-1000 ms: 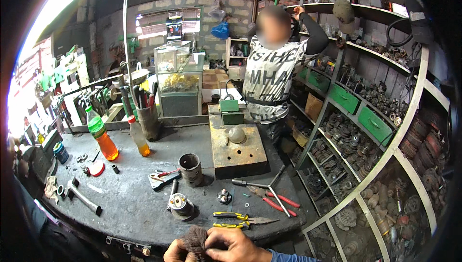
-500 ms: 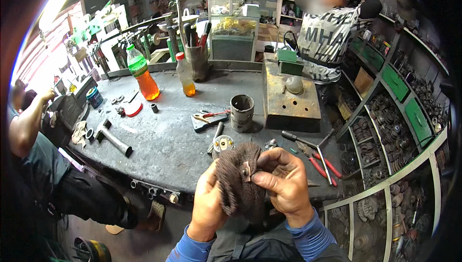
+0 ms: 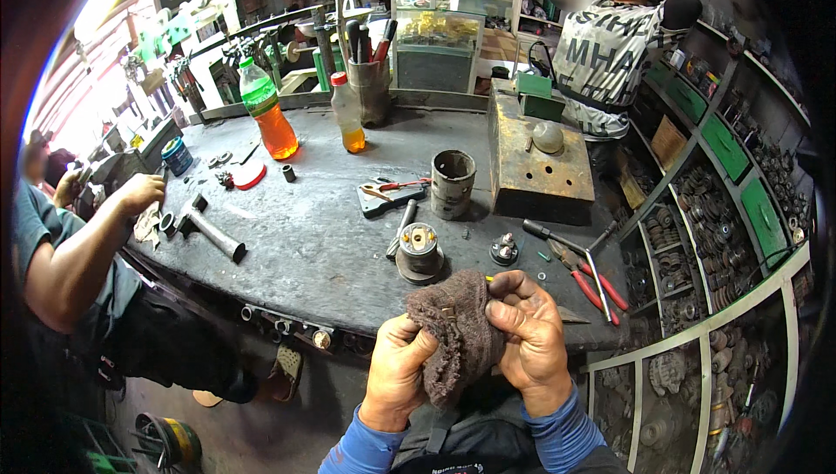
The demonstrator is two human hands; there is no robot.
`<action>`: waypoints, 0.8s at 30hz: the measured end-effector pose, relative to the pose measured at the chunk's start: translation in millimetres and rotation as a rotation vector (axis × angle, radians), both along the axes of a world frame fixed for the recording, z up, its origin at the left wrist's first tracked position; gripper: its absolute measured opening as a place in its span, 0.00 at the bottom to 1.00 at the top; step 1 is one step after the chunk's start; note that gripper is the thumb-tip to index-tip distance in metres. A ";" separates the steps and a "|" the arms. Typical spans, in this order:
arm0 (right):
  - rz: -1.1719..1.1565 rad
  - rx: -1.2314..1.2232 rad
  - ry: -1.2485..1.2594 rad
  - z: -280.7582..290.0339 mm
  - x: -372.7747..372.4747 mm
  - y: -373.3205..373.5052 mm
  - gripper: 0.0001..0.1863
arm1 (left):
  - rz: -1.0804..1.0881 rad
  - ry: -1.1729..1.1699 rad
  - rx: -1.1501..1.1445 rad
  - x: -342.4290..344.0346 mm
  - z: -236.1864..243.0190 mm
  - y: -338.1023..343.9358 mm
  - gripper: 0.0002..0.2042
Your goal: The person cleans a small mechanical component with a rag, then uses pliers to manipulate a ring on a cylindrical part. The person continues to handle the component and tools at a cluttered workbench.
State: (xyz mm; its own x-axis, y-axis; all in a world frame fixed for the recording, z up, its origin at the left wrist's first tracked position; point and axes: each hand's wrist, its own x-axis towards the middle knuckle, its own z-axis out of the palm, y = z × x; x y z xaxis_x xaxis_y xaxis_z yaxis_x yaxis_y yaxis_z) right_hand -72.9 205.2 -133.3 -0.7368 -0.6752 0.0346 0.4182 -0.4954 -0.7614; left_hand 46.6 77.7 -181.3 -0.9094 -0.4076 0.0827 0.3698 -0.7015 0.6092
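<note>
A dark brown knitted rag (image 3: 461, 335) is bunched between my two hands at the bench's near edge. My left hand (image 3: 396, 365) closes on its left side, thumb on top. With fingers bent and thumb pressed in, my right hand (image 3: 533, 335) grips the right side. A small yellow bit shows by the right fingertips; whatever the folds wrap is hidden. Just beyond the rag stands a round metal motor part (image 3: 420, 252) with a flanged base. To its right sits a small dark cap with metal terminals (image 3: 503, 249). An open-topped metal cylinder (image 3: 453, 185) stands farther back.
Red-handled pliers (image 3: 588, 282) and a T-shaped wrench (image 3: 557, 239) lie to the right. A hammer (image 3: 209, 232) lies left. Bottles of orange liquid (image 3: 277, 134) and a rusty metal box (image 3: 540, 178) stand farther back. One person is at left, another behind the box.
The rag has been turned over, and the small metal piece that showed at my right fingertips is now out of sight. The view has shifted, uncovering the motor part and cap. The left person's arm moved.
</note>
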 end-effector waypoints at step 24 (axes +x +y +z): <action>-0.421 0.493 1.544 22.0 25.4 14.3 0.16 | 0.163 -0.041 -0.196 -1.7 2.3 6.8 0.20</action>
State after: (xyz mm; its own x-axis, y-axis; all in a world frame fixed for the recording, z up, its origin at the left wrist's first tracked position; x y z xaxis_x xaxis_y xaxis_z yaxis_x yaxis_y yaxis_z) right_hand -47.5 219.6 -111.2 -0.3362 -0.6193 0.7095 -0.9116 0.0249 -0.4102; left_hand 44.9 84.6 -179.0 -0.8371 -0.5290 0.1394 0.4409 -0.5014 0.7444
